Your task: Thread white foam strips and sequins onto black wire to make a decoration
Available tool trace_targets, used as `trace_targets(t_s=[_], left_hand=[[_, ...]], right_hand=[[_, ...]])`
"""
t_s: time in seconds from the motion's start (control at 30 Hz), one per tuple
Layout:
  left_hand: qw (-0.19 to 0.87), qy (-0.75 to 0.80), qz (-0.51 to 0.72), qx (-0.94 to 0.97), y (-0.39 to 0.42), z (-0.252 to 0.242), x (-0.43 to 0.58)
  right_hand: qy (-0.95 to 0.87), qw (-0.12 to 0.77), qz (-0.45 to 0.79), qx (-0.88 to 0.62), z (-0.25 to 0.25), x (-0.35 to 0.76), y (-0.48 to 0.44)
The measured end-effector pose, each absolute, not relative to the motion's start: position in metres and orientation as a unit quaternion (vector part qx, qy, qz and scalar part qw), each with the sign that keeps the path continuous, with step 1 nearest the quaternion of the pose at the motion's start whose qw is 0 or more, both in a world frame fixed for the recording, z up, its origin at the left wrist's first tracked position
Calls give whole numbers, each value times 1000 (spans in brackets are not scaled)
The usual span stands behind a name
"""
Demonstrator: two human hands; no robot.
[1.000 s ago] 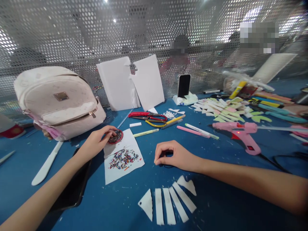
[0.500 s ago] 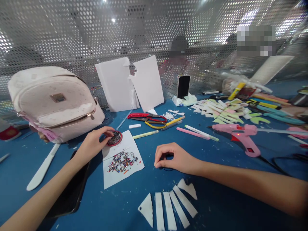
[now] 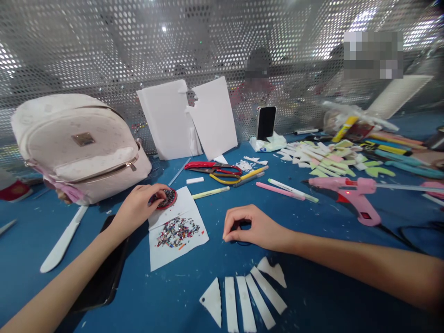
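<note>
My left hand (image 3: 140, 206) rests on the blue table (image 3: 166, 296) with its fingertips pinched over a small round red-rimmed lid (image 3: 166, 199) filled with tiny coloured bits. The lid sits on the upper corner of a white paper (image 3: 180, 238) that carries a scattered heap of the same bits. My right hand (image 3: 253, 226) lies curled on the table to the right of the paper, thumb and forefinger closed over a small dark ring-like thing I cannot make out. Several cut white foam strips (image 3: 246, 296) lie in a fan just in front of that hand.
A cream backpack (image 3: 76, 148) stands at the left, a white plastic knife (image 3: 60, 243) and a dark phone (image 3: 100, 282) near my left forearm. Red scissors (image 3: 211, 167), pens, a pink glue gun (image 3: 347, 192), foam scraps (image 3: 326, 159), white boards (image 3: 194, 118) and a propped phone (image 3: 266, 122) lie behind. People sit beyond the mesh.
Both hands stay almost where they were; the fingers of my left hand shift slightly over the red lid. The view wobbles a little.
</note>
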State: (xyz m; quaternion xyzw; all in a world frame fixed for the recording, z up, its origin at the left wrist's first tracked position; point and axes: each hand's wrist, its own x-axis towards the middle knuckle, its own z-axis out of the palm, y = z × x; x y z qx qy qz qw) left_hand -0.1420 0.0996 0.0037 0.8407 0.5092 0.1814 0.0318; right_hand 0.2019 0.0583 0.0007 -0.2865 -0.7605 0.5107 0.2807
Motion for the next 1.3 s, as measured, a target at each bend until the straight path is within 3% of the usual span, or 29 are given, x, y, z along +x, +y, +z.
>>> trace_targets(t_s=[0.93,1.3], left_hand=[[-158,474,139,855,85,17,-124],[-47,534,128,834,86,22,-131]], right_hand=[[-760,287,509,-283,2,202,57],[-755,294,512,-285,1,201,58]])
